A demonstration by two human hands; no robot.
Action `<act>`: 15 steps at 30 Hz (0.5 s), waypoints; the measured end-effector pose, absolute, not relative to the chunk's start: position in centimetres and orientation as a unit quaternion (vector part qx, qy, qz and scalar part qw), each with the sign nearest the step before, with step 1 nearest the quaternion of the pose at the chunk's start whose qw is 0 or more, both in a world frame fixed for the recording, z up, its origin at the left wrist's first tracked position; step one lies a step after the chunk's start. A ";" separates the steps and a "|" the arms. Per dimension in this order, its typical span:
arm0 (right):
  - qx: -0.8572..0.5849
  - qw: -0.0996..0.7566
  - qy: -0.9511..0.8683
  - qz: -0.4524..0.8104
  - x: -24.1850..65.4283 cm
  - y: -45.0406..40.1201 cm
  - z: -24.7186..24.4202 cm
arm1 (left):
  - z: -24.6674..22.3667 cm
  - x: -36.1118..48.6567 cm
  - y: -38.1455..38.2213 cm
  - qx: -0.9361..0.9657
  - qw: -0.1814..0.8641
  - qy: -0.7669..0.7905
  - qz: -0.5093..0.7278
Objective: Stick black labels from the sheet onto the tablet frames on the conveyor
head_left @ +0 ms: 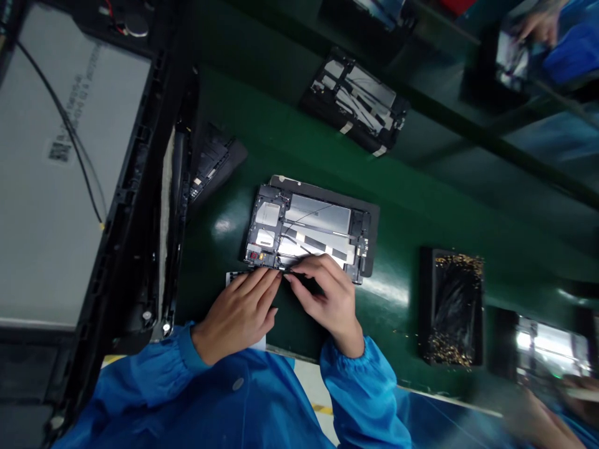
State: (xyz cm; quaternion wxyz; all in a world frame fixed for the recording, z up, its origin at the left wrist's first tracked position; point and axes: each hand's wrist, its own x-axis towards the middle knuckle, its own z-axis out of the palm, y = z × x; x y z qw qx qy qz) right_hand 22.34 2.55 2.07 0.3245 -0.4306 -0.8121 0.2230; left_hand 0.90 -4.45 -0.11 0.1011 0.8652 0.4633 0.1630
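An opened tablet-like device (318,218) lies on a dark pad (373,249) on the green table, its silver battery and cables showing. My left hand (243,312) rests flat at the device's lower left edge, its fingers stretched out side by side and its fingertips touching that edge. Just to its right, my right hand (327,293) has its thumb and index finger brought together at the same edge, near the left fingertips. Whatever is between them is too small to make out. Part of a pale sheet (259,343) shows under my left hand.
Large device housings (70,168) stand close on the left. Another opened device (358,100) lies beyond mine. To the right is a black tray (423,305) with small brass-coloured pieces. Other people's hands (540,25) work at the far right.
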 end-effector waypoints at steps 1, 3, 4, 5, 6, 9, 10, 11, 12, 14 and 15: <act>-0.432 0.322 -0.812 0.222 22.3 2.6 2.0 | -0.1 0.9 -4.4 0.865 0.101 0.463 0.163; -0.433 0.321 -0.812 0.222 22.2 2.7 2.0 | -0.1 1.0 -4.4 0.865 0.100 0.463 0.166; -0.433 0.321 -0.813 0.223 22.1 2.7 2.0 | 0.0 1.0 -4.4 0.865 0.098 0.463 0.168; -0.433 0.320 -0.813 0.224 22.1 2.7 2.0 | 0.0 1.0 -4.4 0.865 0.096 0.462 0.169; -0.433 0.319 -0.813 0.225 22.1 2.8 2.0 | 0.1 1.0 -4.3 0.865 0.094 0.462 0.172; -0.431 0.321 -0.813 0.224 22.0 2.8 2.1 | 0.2 1.1 -4.3 0.862 0.087 0.464 0.181; -0.429 0.322 -0.814 0.224 22.0 2.8 2.1 | 0.3 1.0 -4.3 0.862 0.087 0.465 0.182; -0.428 0.323 -0.814 0.223 22.0 2.8 2.2 | 0.3 1.0 -4.3 0.862 0.088 0.465 0.180; -0.427 0.322 -0.815 0.223 22.0 2.8 2.2 | 0.3 1.0 -4.3 0.863 0.091 0.465 0.175; -0.430 0.319 -0.814 0.226 22.0 2.8 2.3 | 0.2 0.9 -4.4 0.865 0.099 0.464 0.162; -0.433 0.318 -0.812 0.228 22.0 2.8 2.3 | 0.2 0.9 -4.4 0.866 0.103 0.464 0.157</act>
